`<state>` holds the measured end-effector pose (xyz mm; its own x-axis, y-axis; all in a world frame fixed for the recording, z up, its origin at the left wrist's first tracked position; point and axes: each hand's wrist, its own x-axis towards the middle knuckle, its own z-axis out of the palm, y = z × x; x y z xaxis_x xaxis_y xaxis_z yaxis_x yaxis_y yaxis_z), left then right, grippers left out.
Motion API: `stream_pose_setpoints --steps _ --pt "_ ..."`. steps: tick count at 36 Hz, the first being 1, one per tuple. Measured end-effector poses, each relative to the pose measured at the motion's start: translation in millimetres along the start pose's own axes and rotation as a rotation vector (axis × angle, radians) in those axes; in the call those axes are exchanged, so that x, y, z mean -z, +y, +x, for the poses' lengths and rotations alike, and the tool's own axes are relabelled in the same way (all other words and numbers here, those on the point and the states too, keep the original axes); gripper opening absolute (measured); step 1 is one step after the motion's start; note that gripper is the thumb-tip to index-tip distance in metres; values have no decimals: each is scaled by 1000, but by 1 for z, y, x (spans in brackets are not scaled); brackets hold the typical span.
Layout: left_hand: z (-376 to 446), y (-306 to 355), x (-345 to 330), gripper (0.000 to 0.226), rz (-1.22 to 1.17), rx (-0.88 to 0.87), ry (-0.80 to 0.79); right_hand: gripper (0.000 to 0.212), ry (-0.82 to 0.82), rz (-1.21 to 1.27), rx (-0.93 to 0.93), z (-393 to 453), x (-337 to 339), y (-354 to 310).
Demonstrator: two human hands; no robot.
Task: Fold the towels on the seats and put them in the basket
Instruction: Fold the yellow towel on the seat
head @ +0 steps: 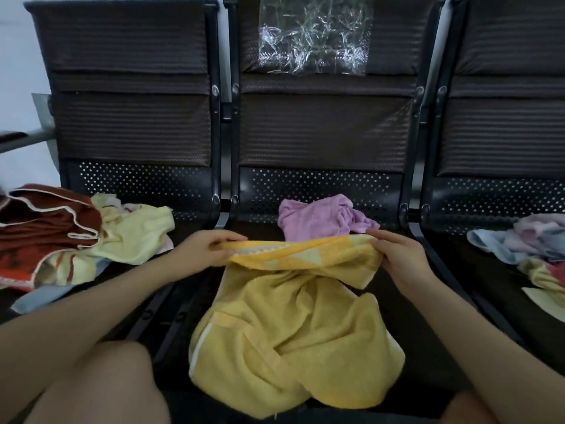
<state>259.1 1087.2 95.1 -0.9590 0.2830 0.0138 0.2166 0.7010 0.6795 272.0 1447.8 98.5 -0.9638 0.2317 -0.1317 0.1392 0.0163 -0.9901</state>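
My left hand and right hand each pinch the upper hem of the yellow towel, holding it stretched between them over the middle seat. The rest of the towel lies crumpled down to the seat's front edge. A pink towel sits bunched at the back of the same seat. On the left seat lie a rust-red towel and a pale yellow towel; the right seat carries a heap of pastel towels.

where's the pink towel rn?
Head view: the pink towel lies crumpled at the back of the middle seat, just behind the yellow towel.
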Motion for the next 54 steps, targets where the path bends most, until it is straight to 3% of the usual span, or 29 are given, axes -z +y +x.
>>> stream_pose_setpoints --steps 3,8,12,15,19,24,29,32,36,40,47,49,54 --pt "3 9 22 32 -14 -87 105 29 -13 25 26 5 -3 -22" --pt "34 23 49 29 17 -119 148 27 -70 -21 82 26 -8 -54" --pt "81 29 57 25 94 -78 156 24 -12 -50 74 67 -15 -68" --pt "122 31 58 29 167 -24 276 24 81 -69 90 105 -21 -71" --pt "159 20 44 49 315 60 441 51 205 -158 74 134 -30 -54" --pt "143 26 -6 59 209 143 275 33 102 -469 20 111 -37 -13" --pt "74 41 -37 52 122 125 40 43 -172 -733 1 63 -33 4" --pt "37 51 -36 46 -22 179 16 37 -333 -797 46 22 -34 -1" --pt "3 63 -30 37 -213 273 44 31 -426 -918 155 -22 -38 -1" --pt "-21 69 -35 34 -238 332 35 36 -516 -1044 82 -42 -40 7" --pt "-58 32 -55 63 175 505 52 52 -368 -1215 -56 -43 -27 30" --pt "-65 28 -60 70 174 550 7 56 -347 -1200 -62 -42 -28 33" --pt "-74 24 -66 74 75 475 -42 65 -389 -1000 -112 -38 -36 30"
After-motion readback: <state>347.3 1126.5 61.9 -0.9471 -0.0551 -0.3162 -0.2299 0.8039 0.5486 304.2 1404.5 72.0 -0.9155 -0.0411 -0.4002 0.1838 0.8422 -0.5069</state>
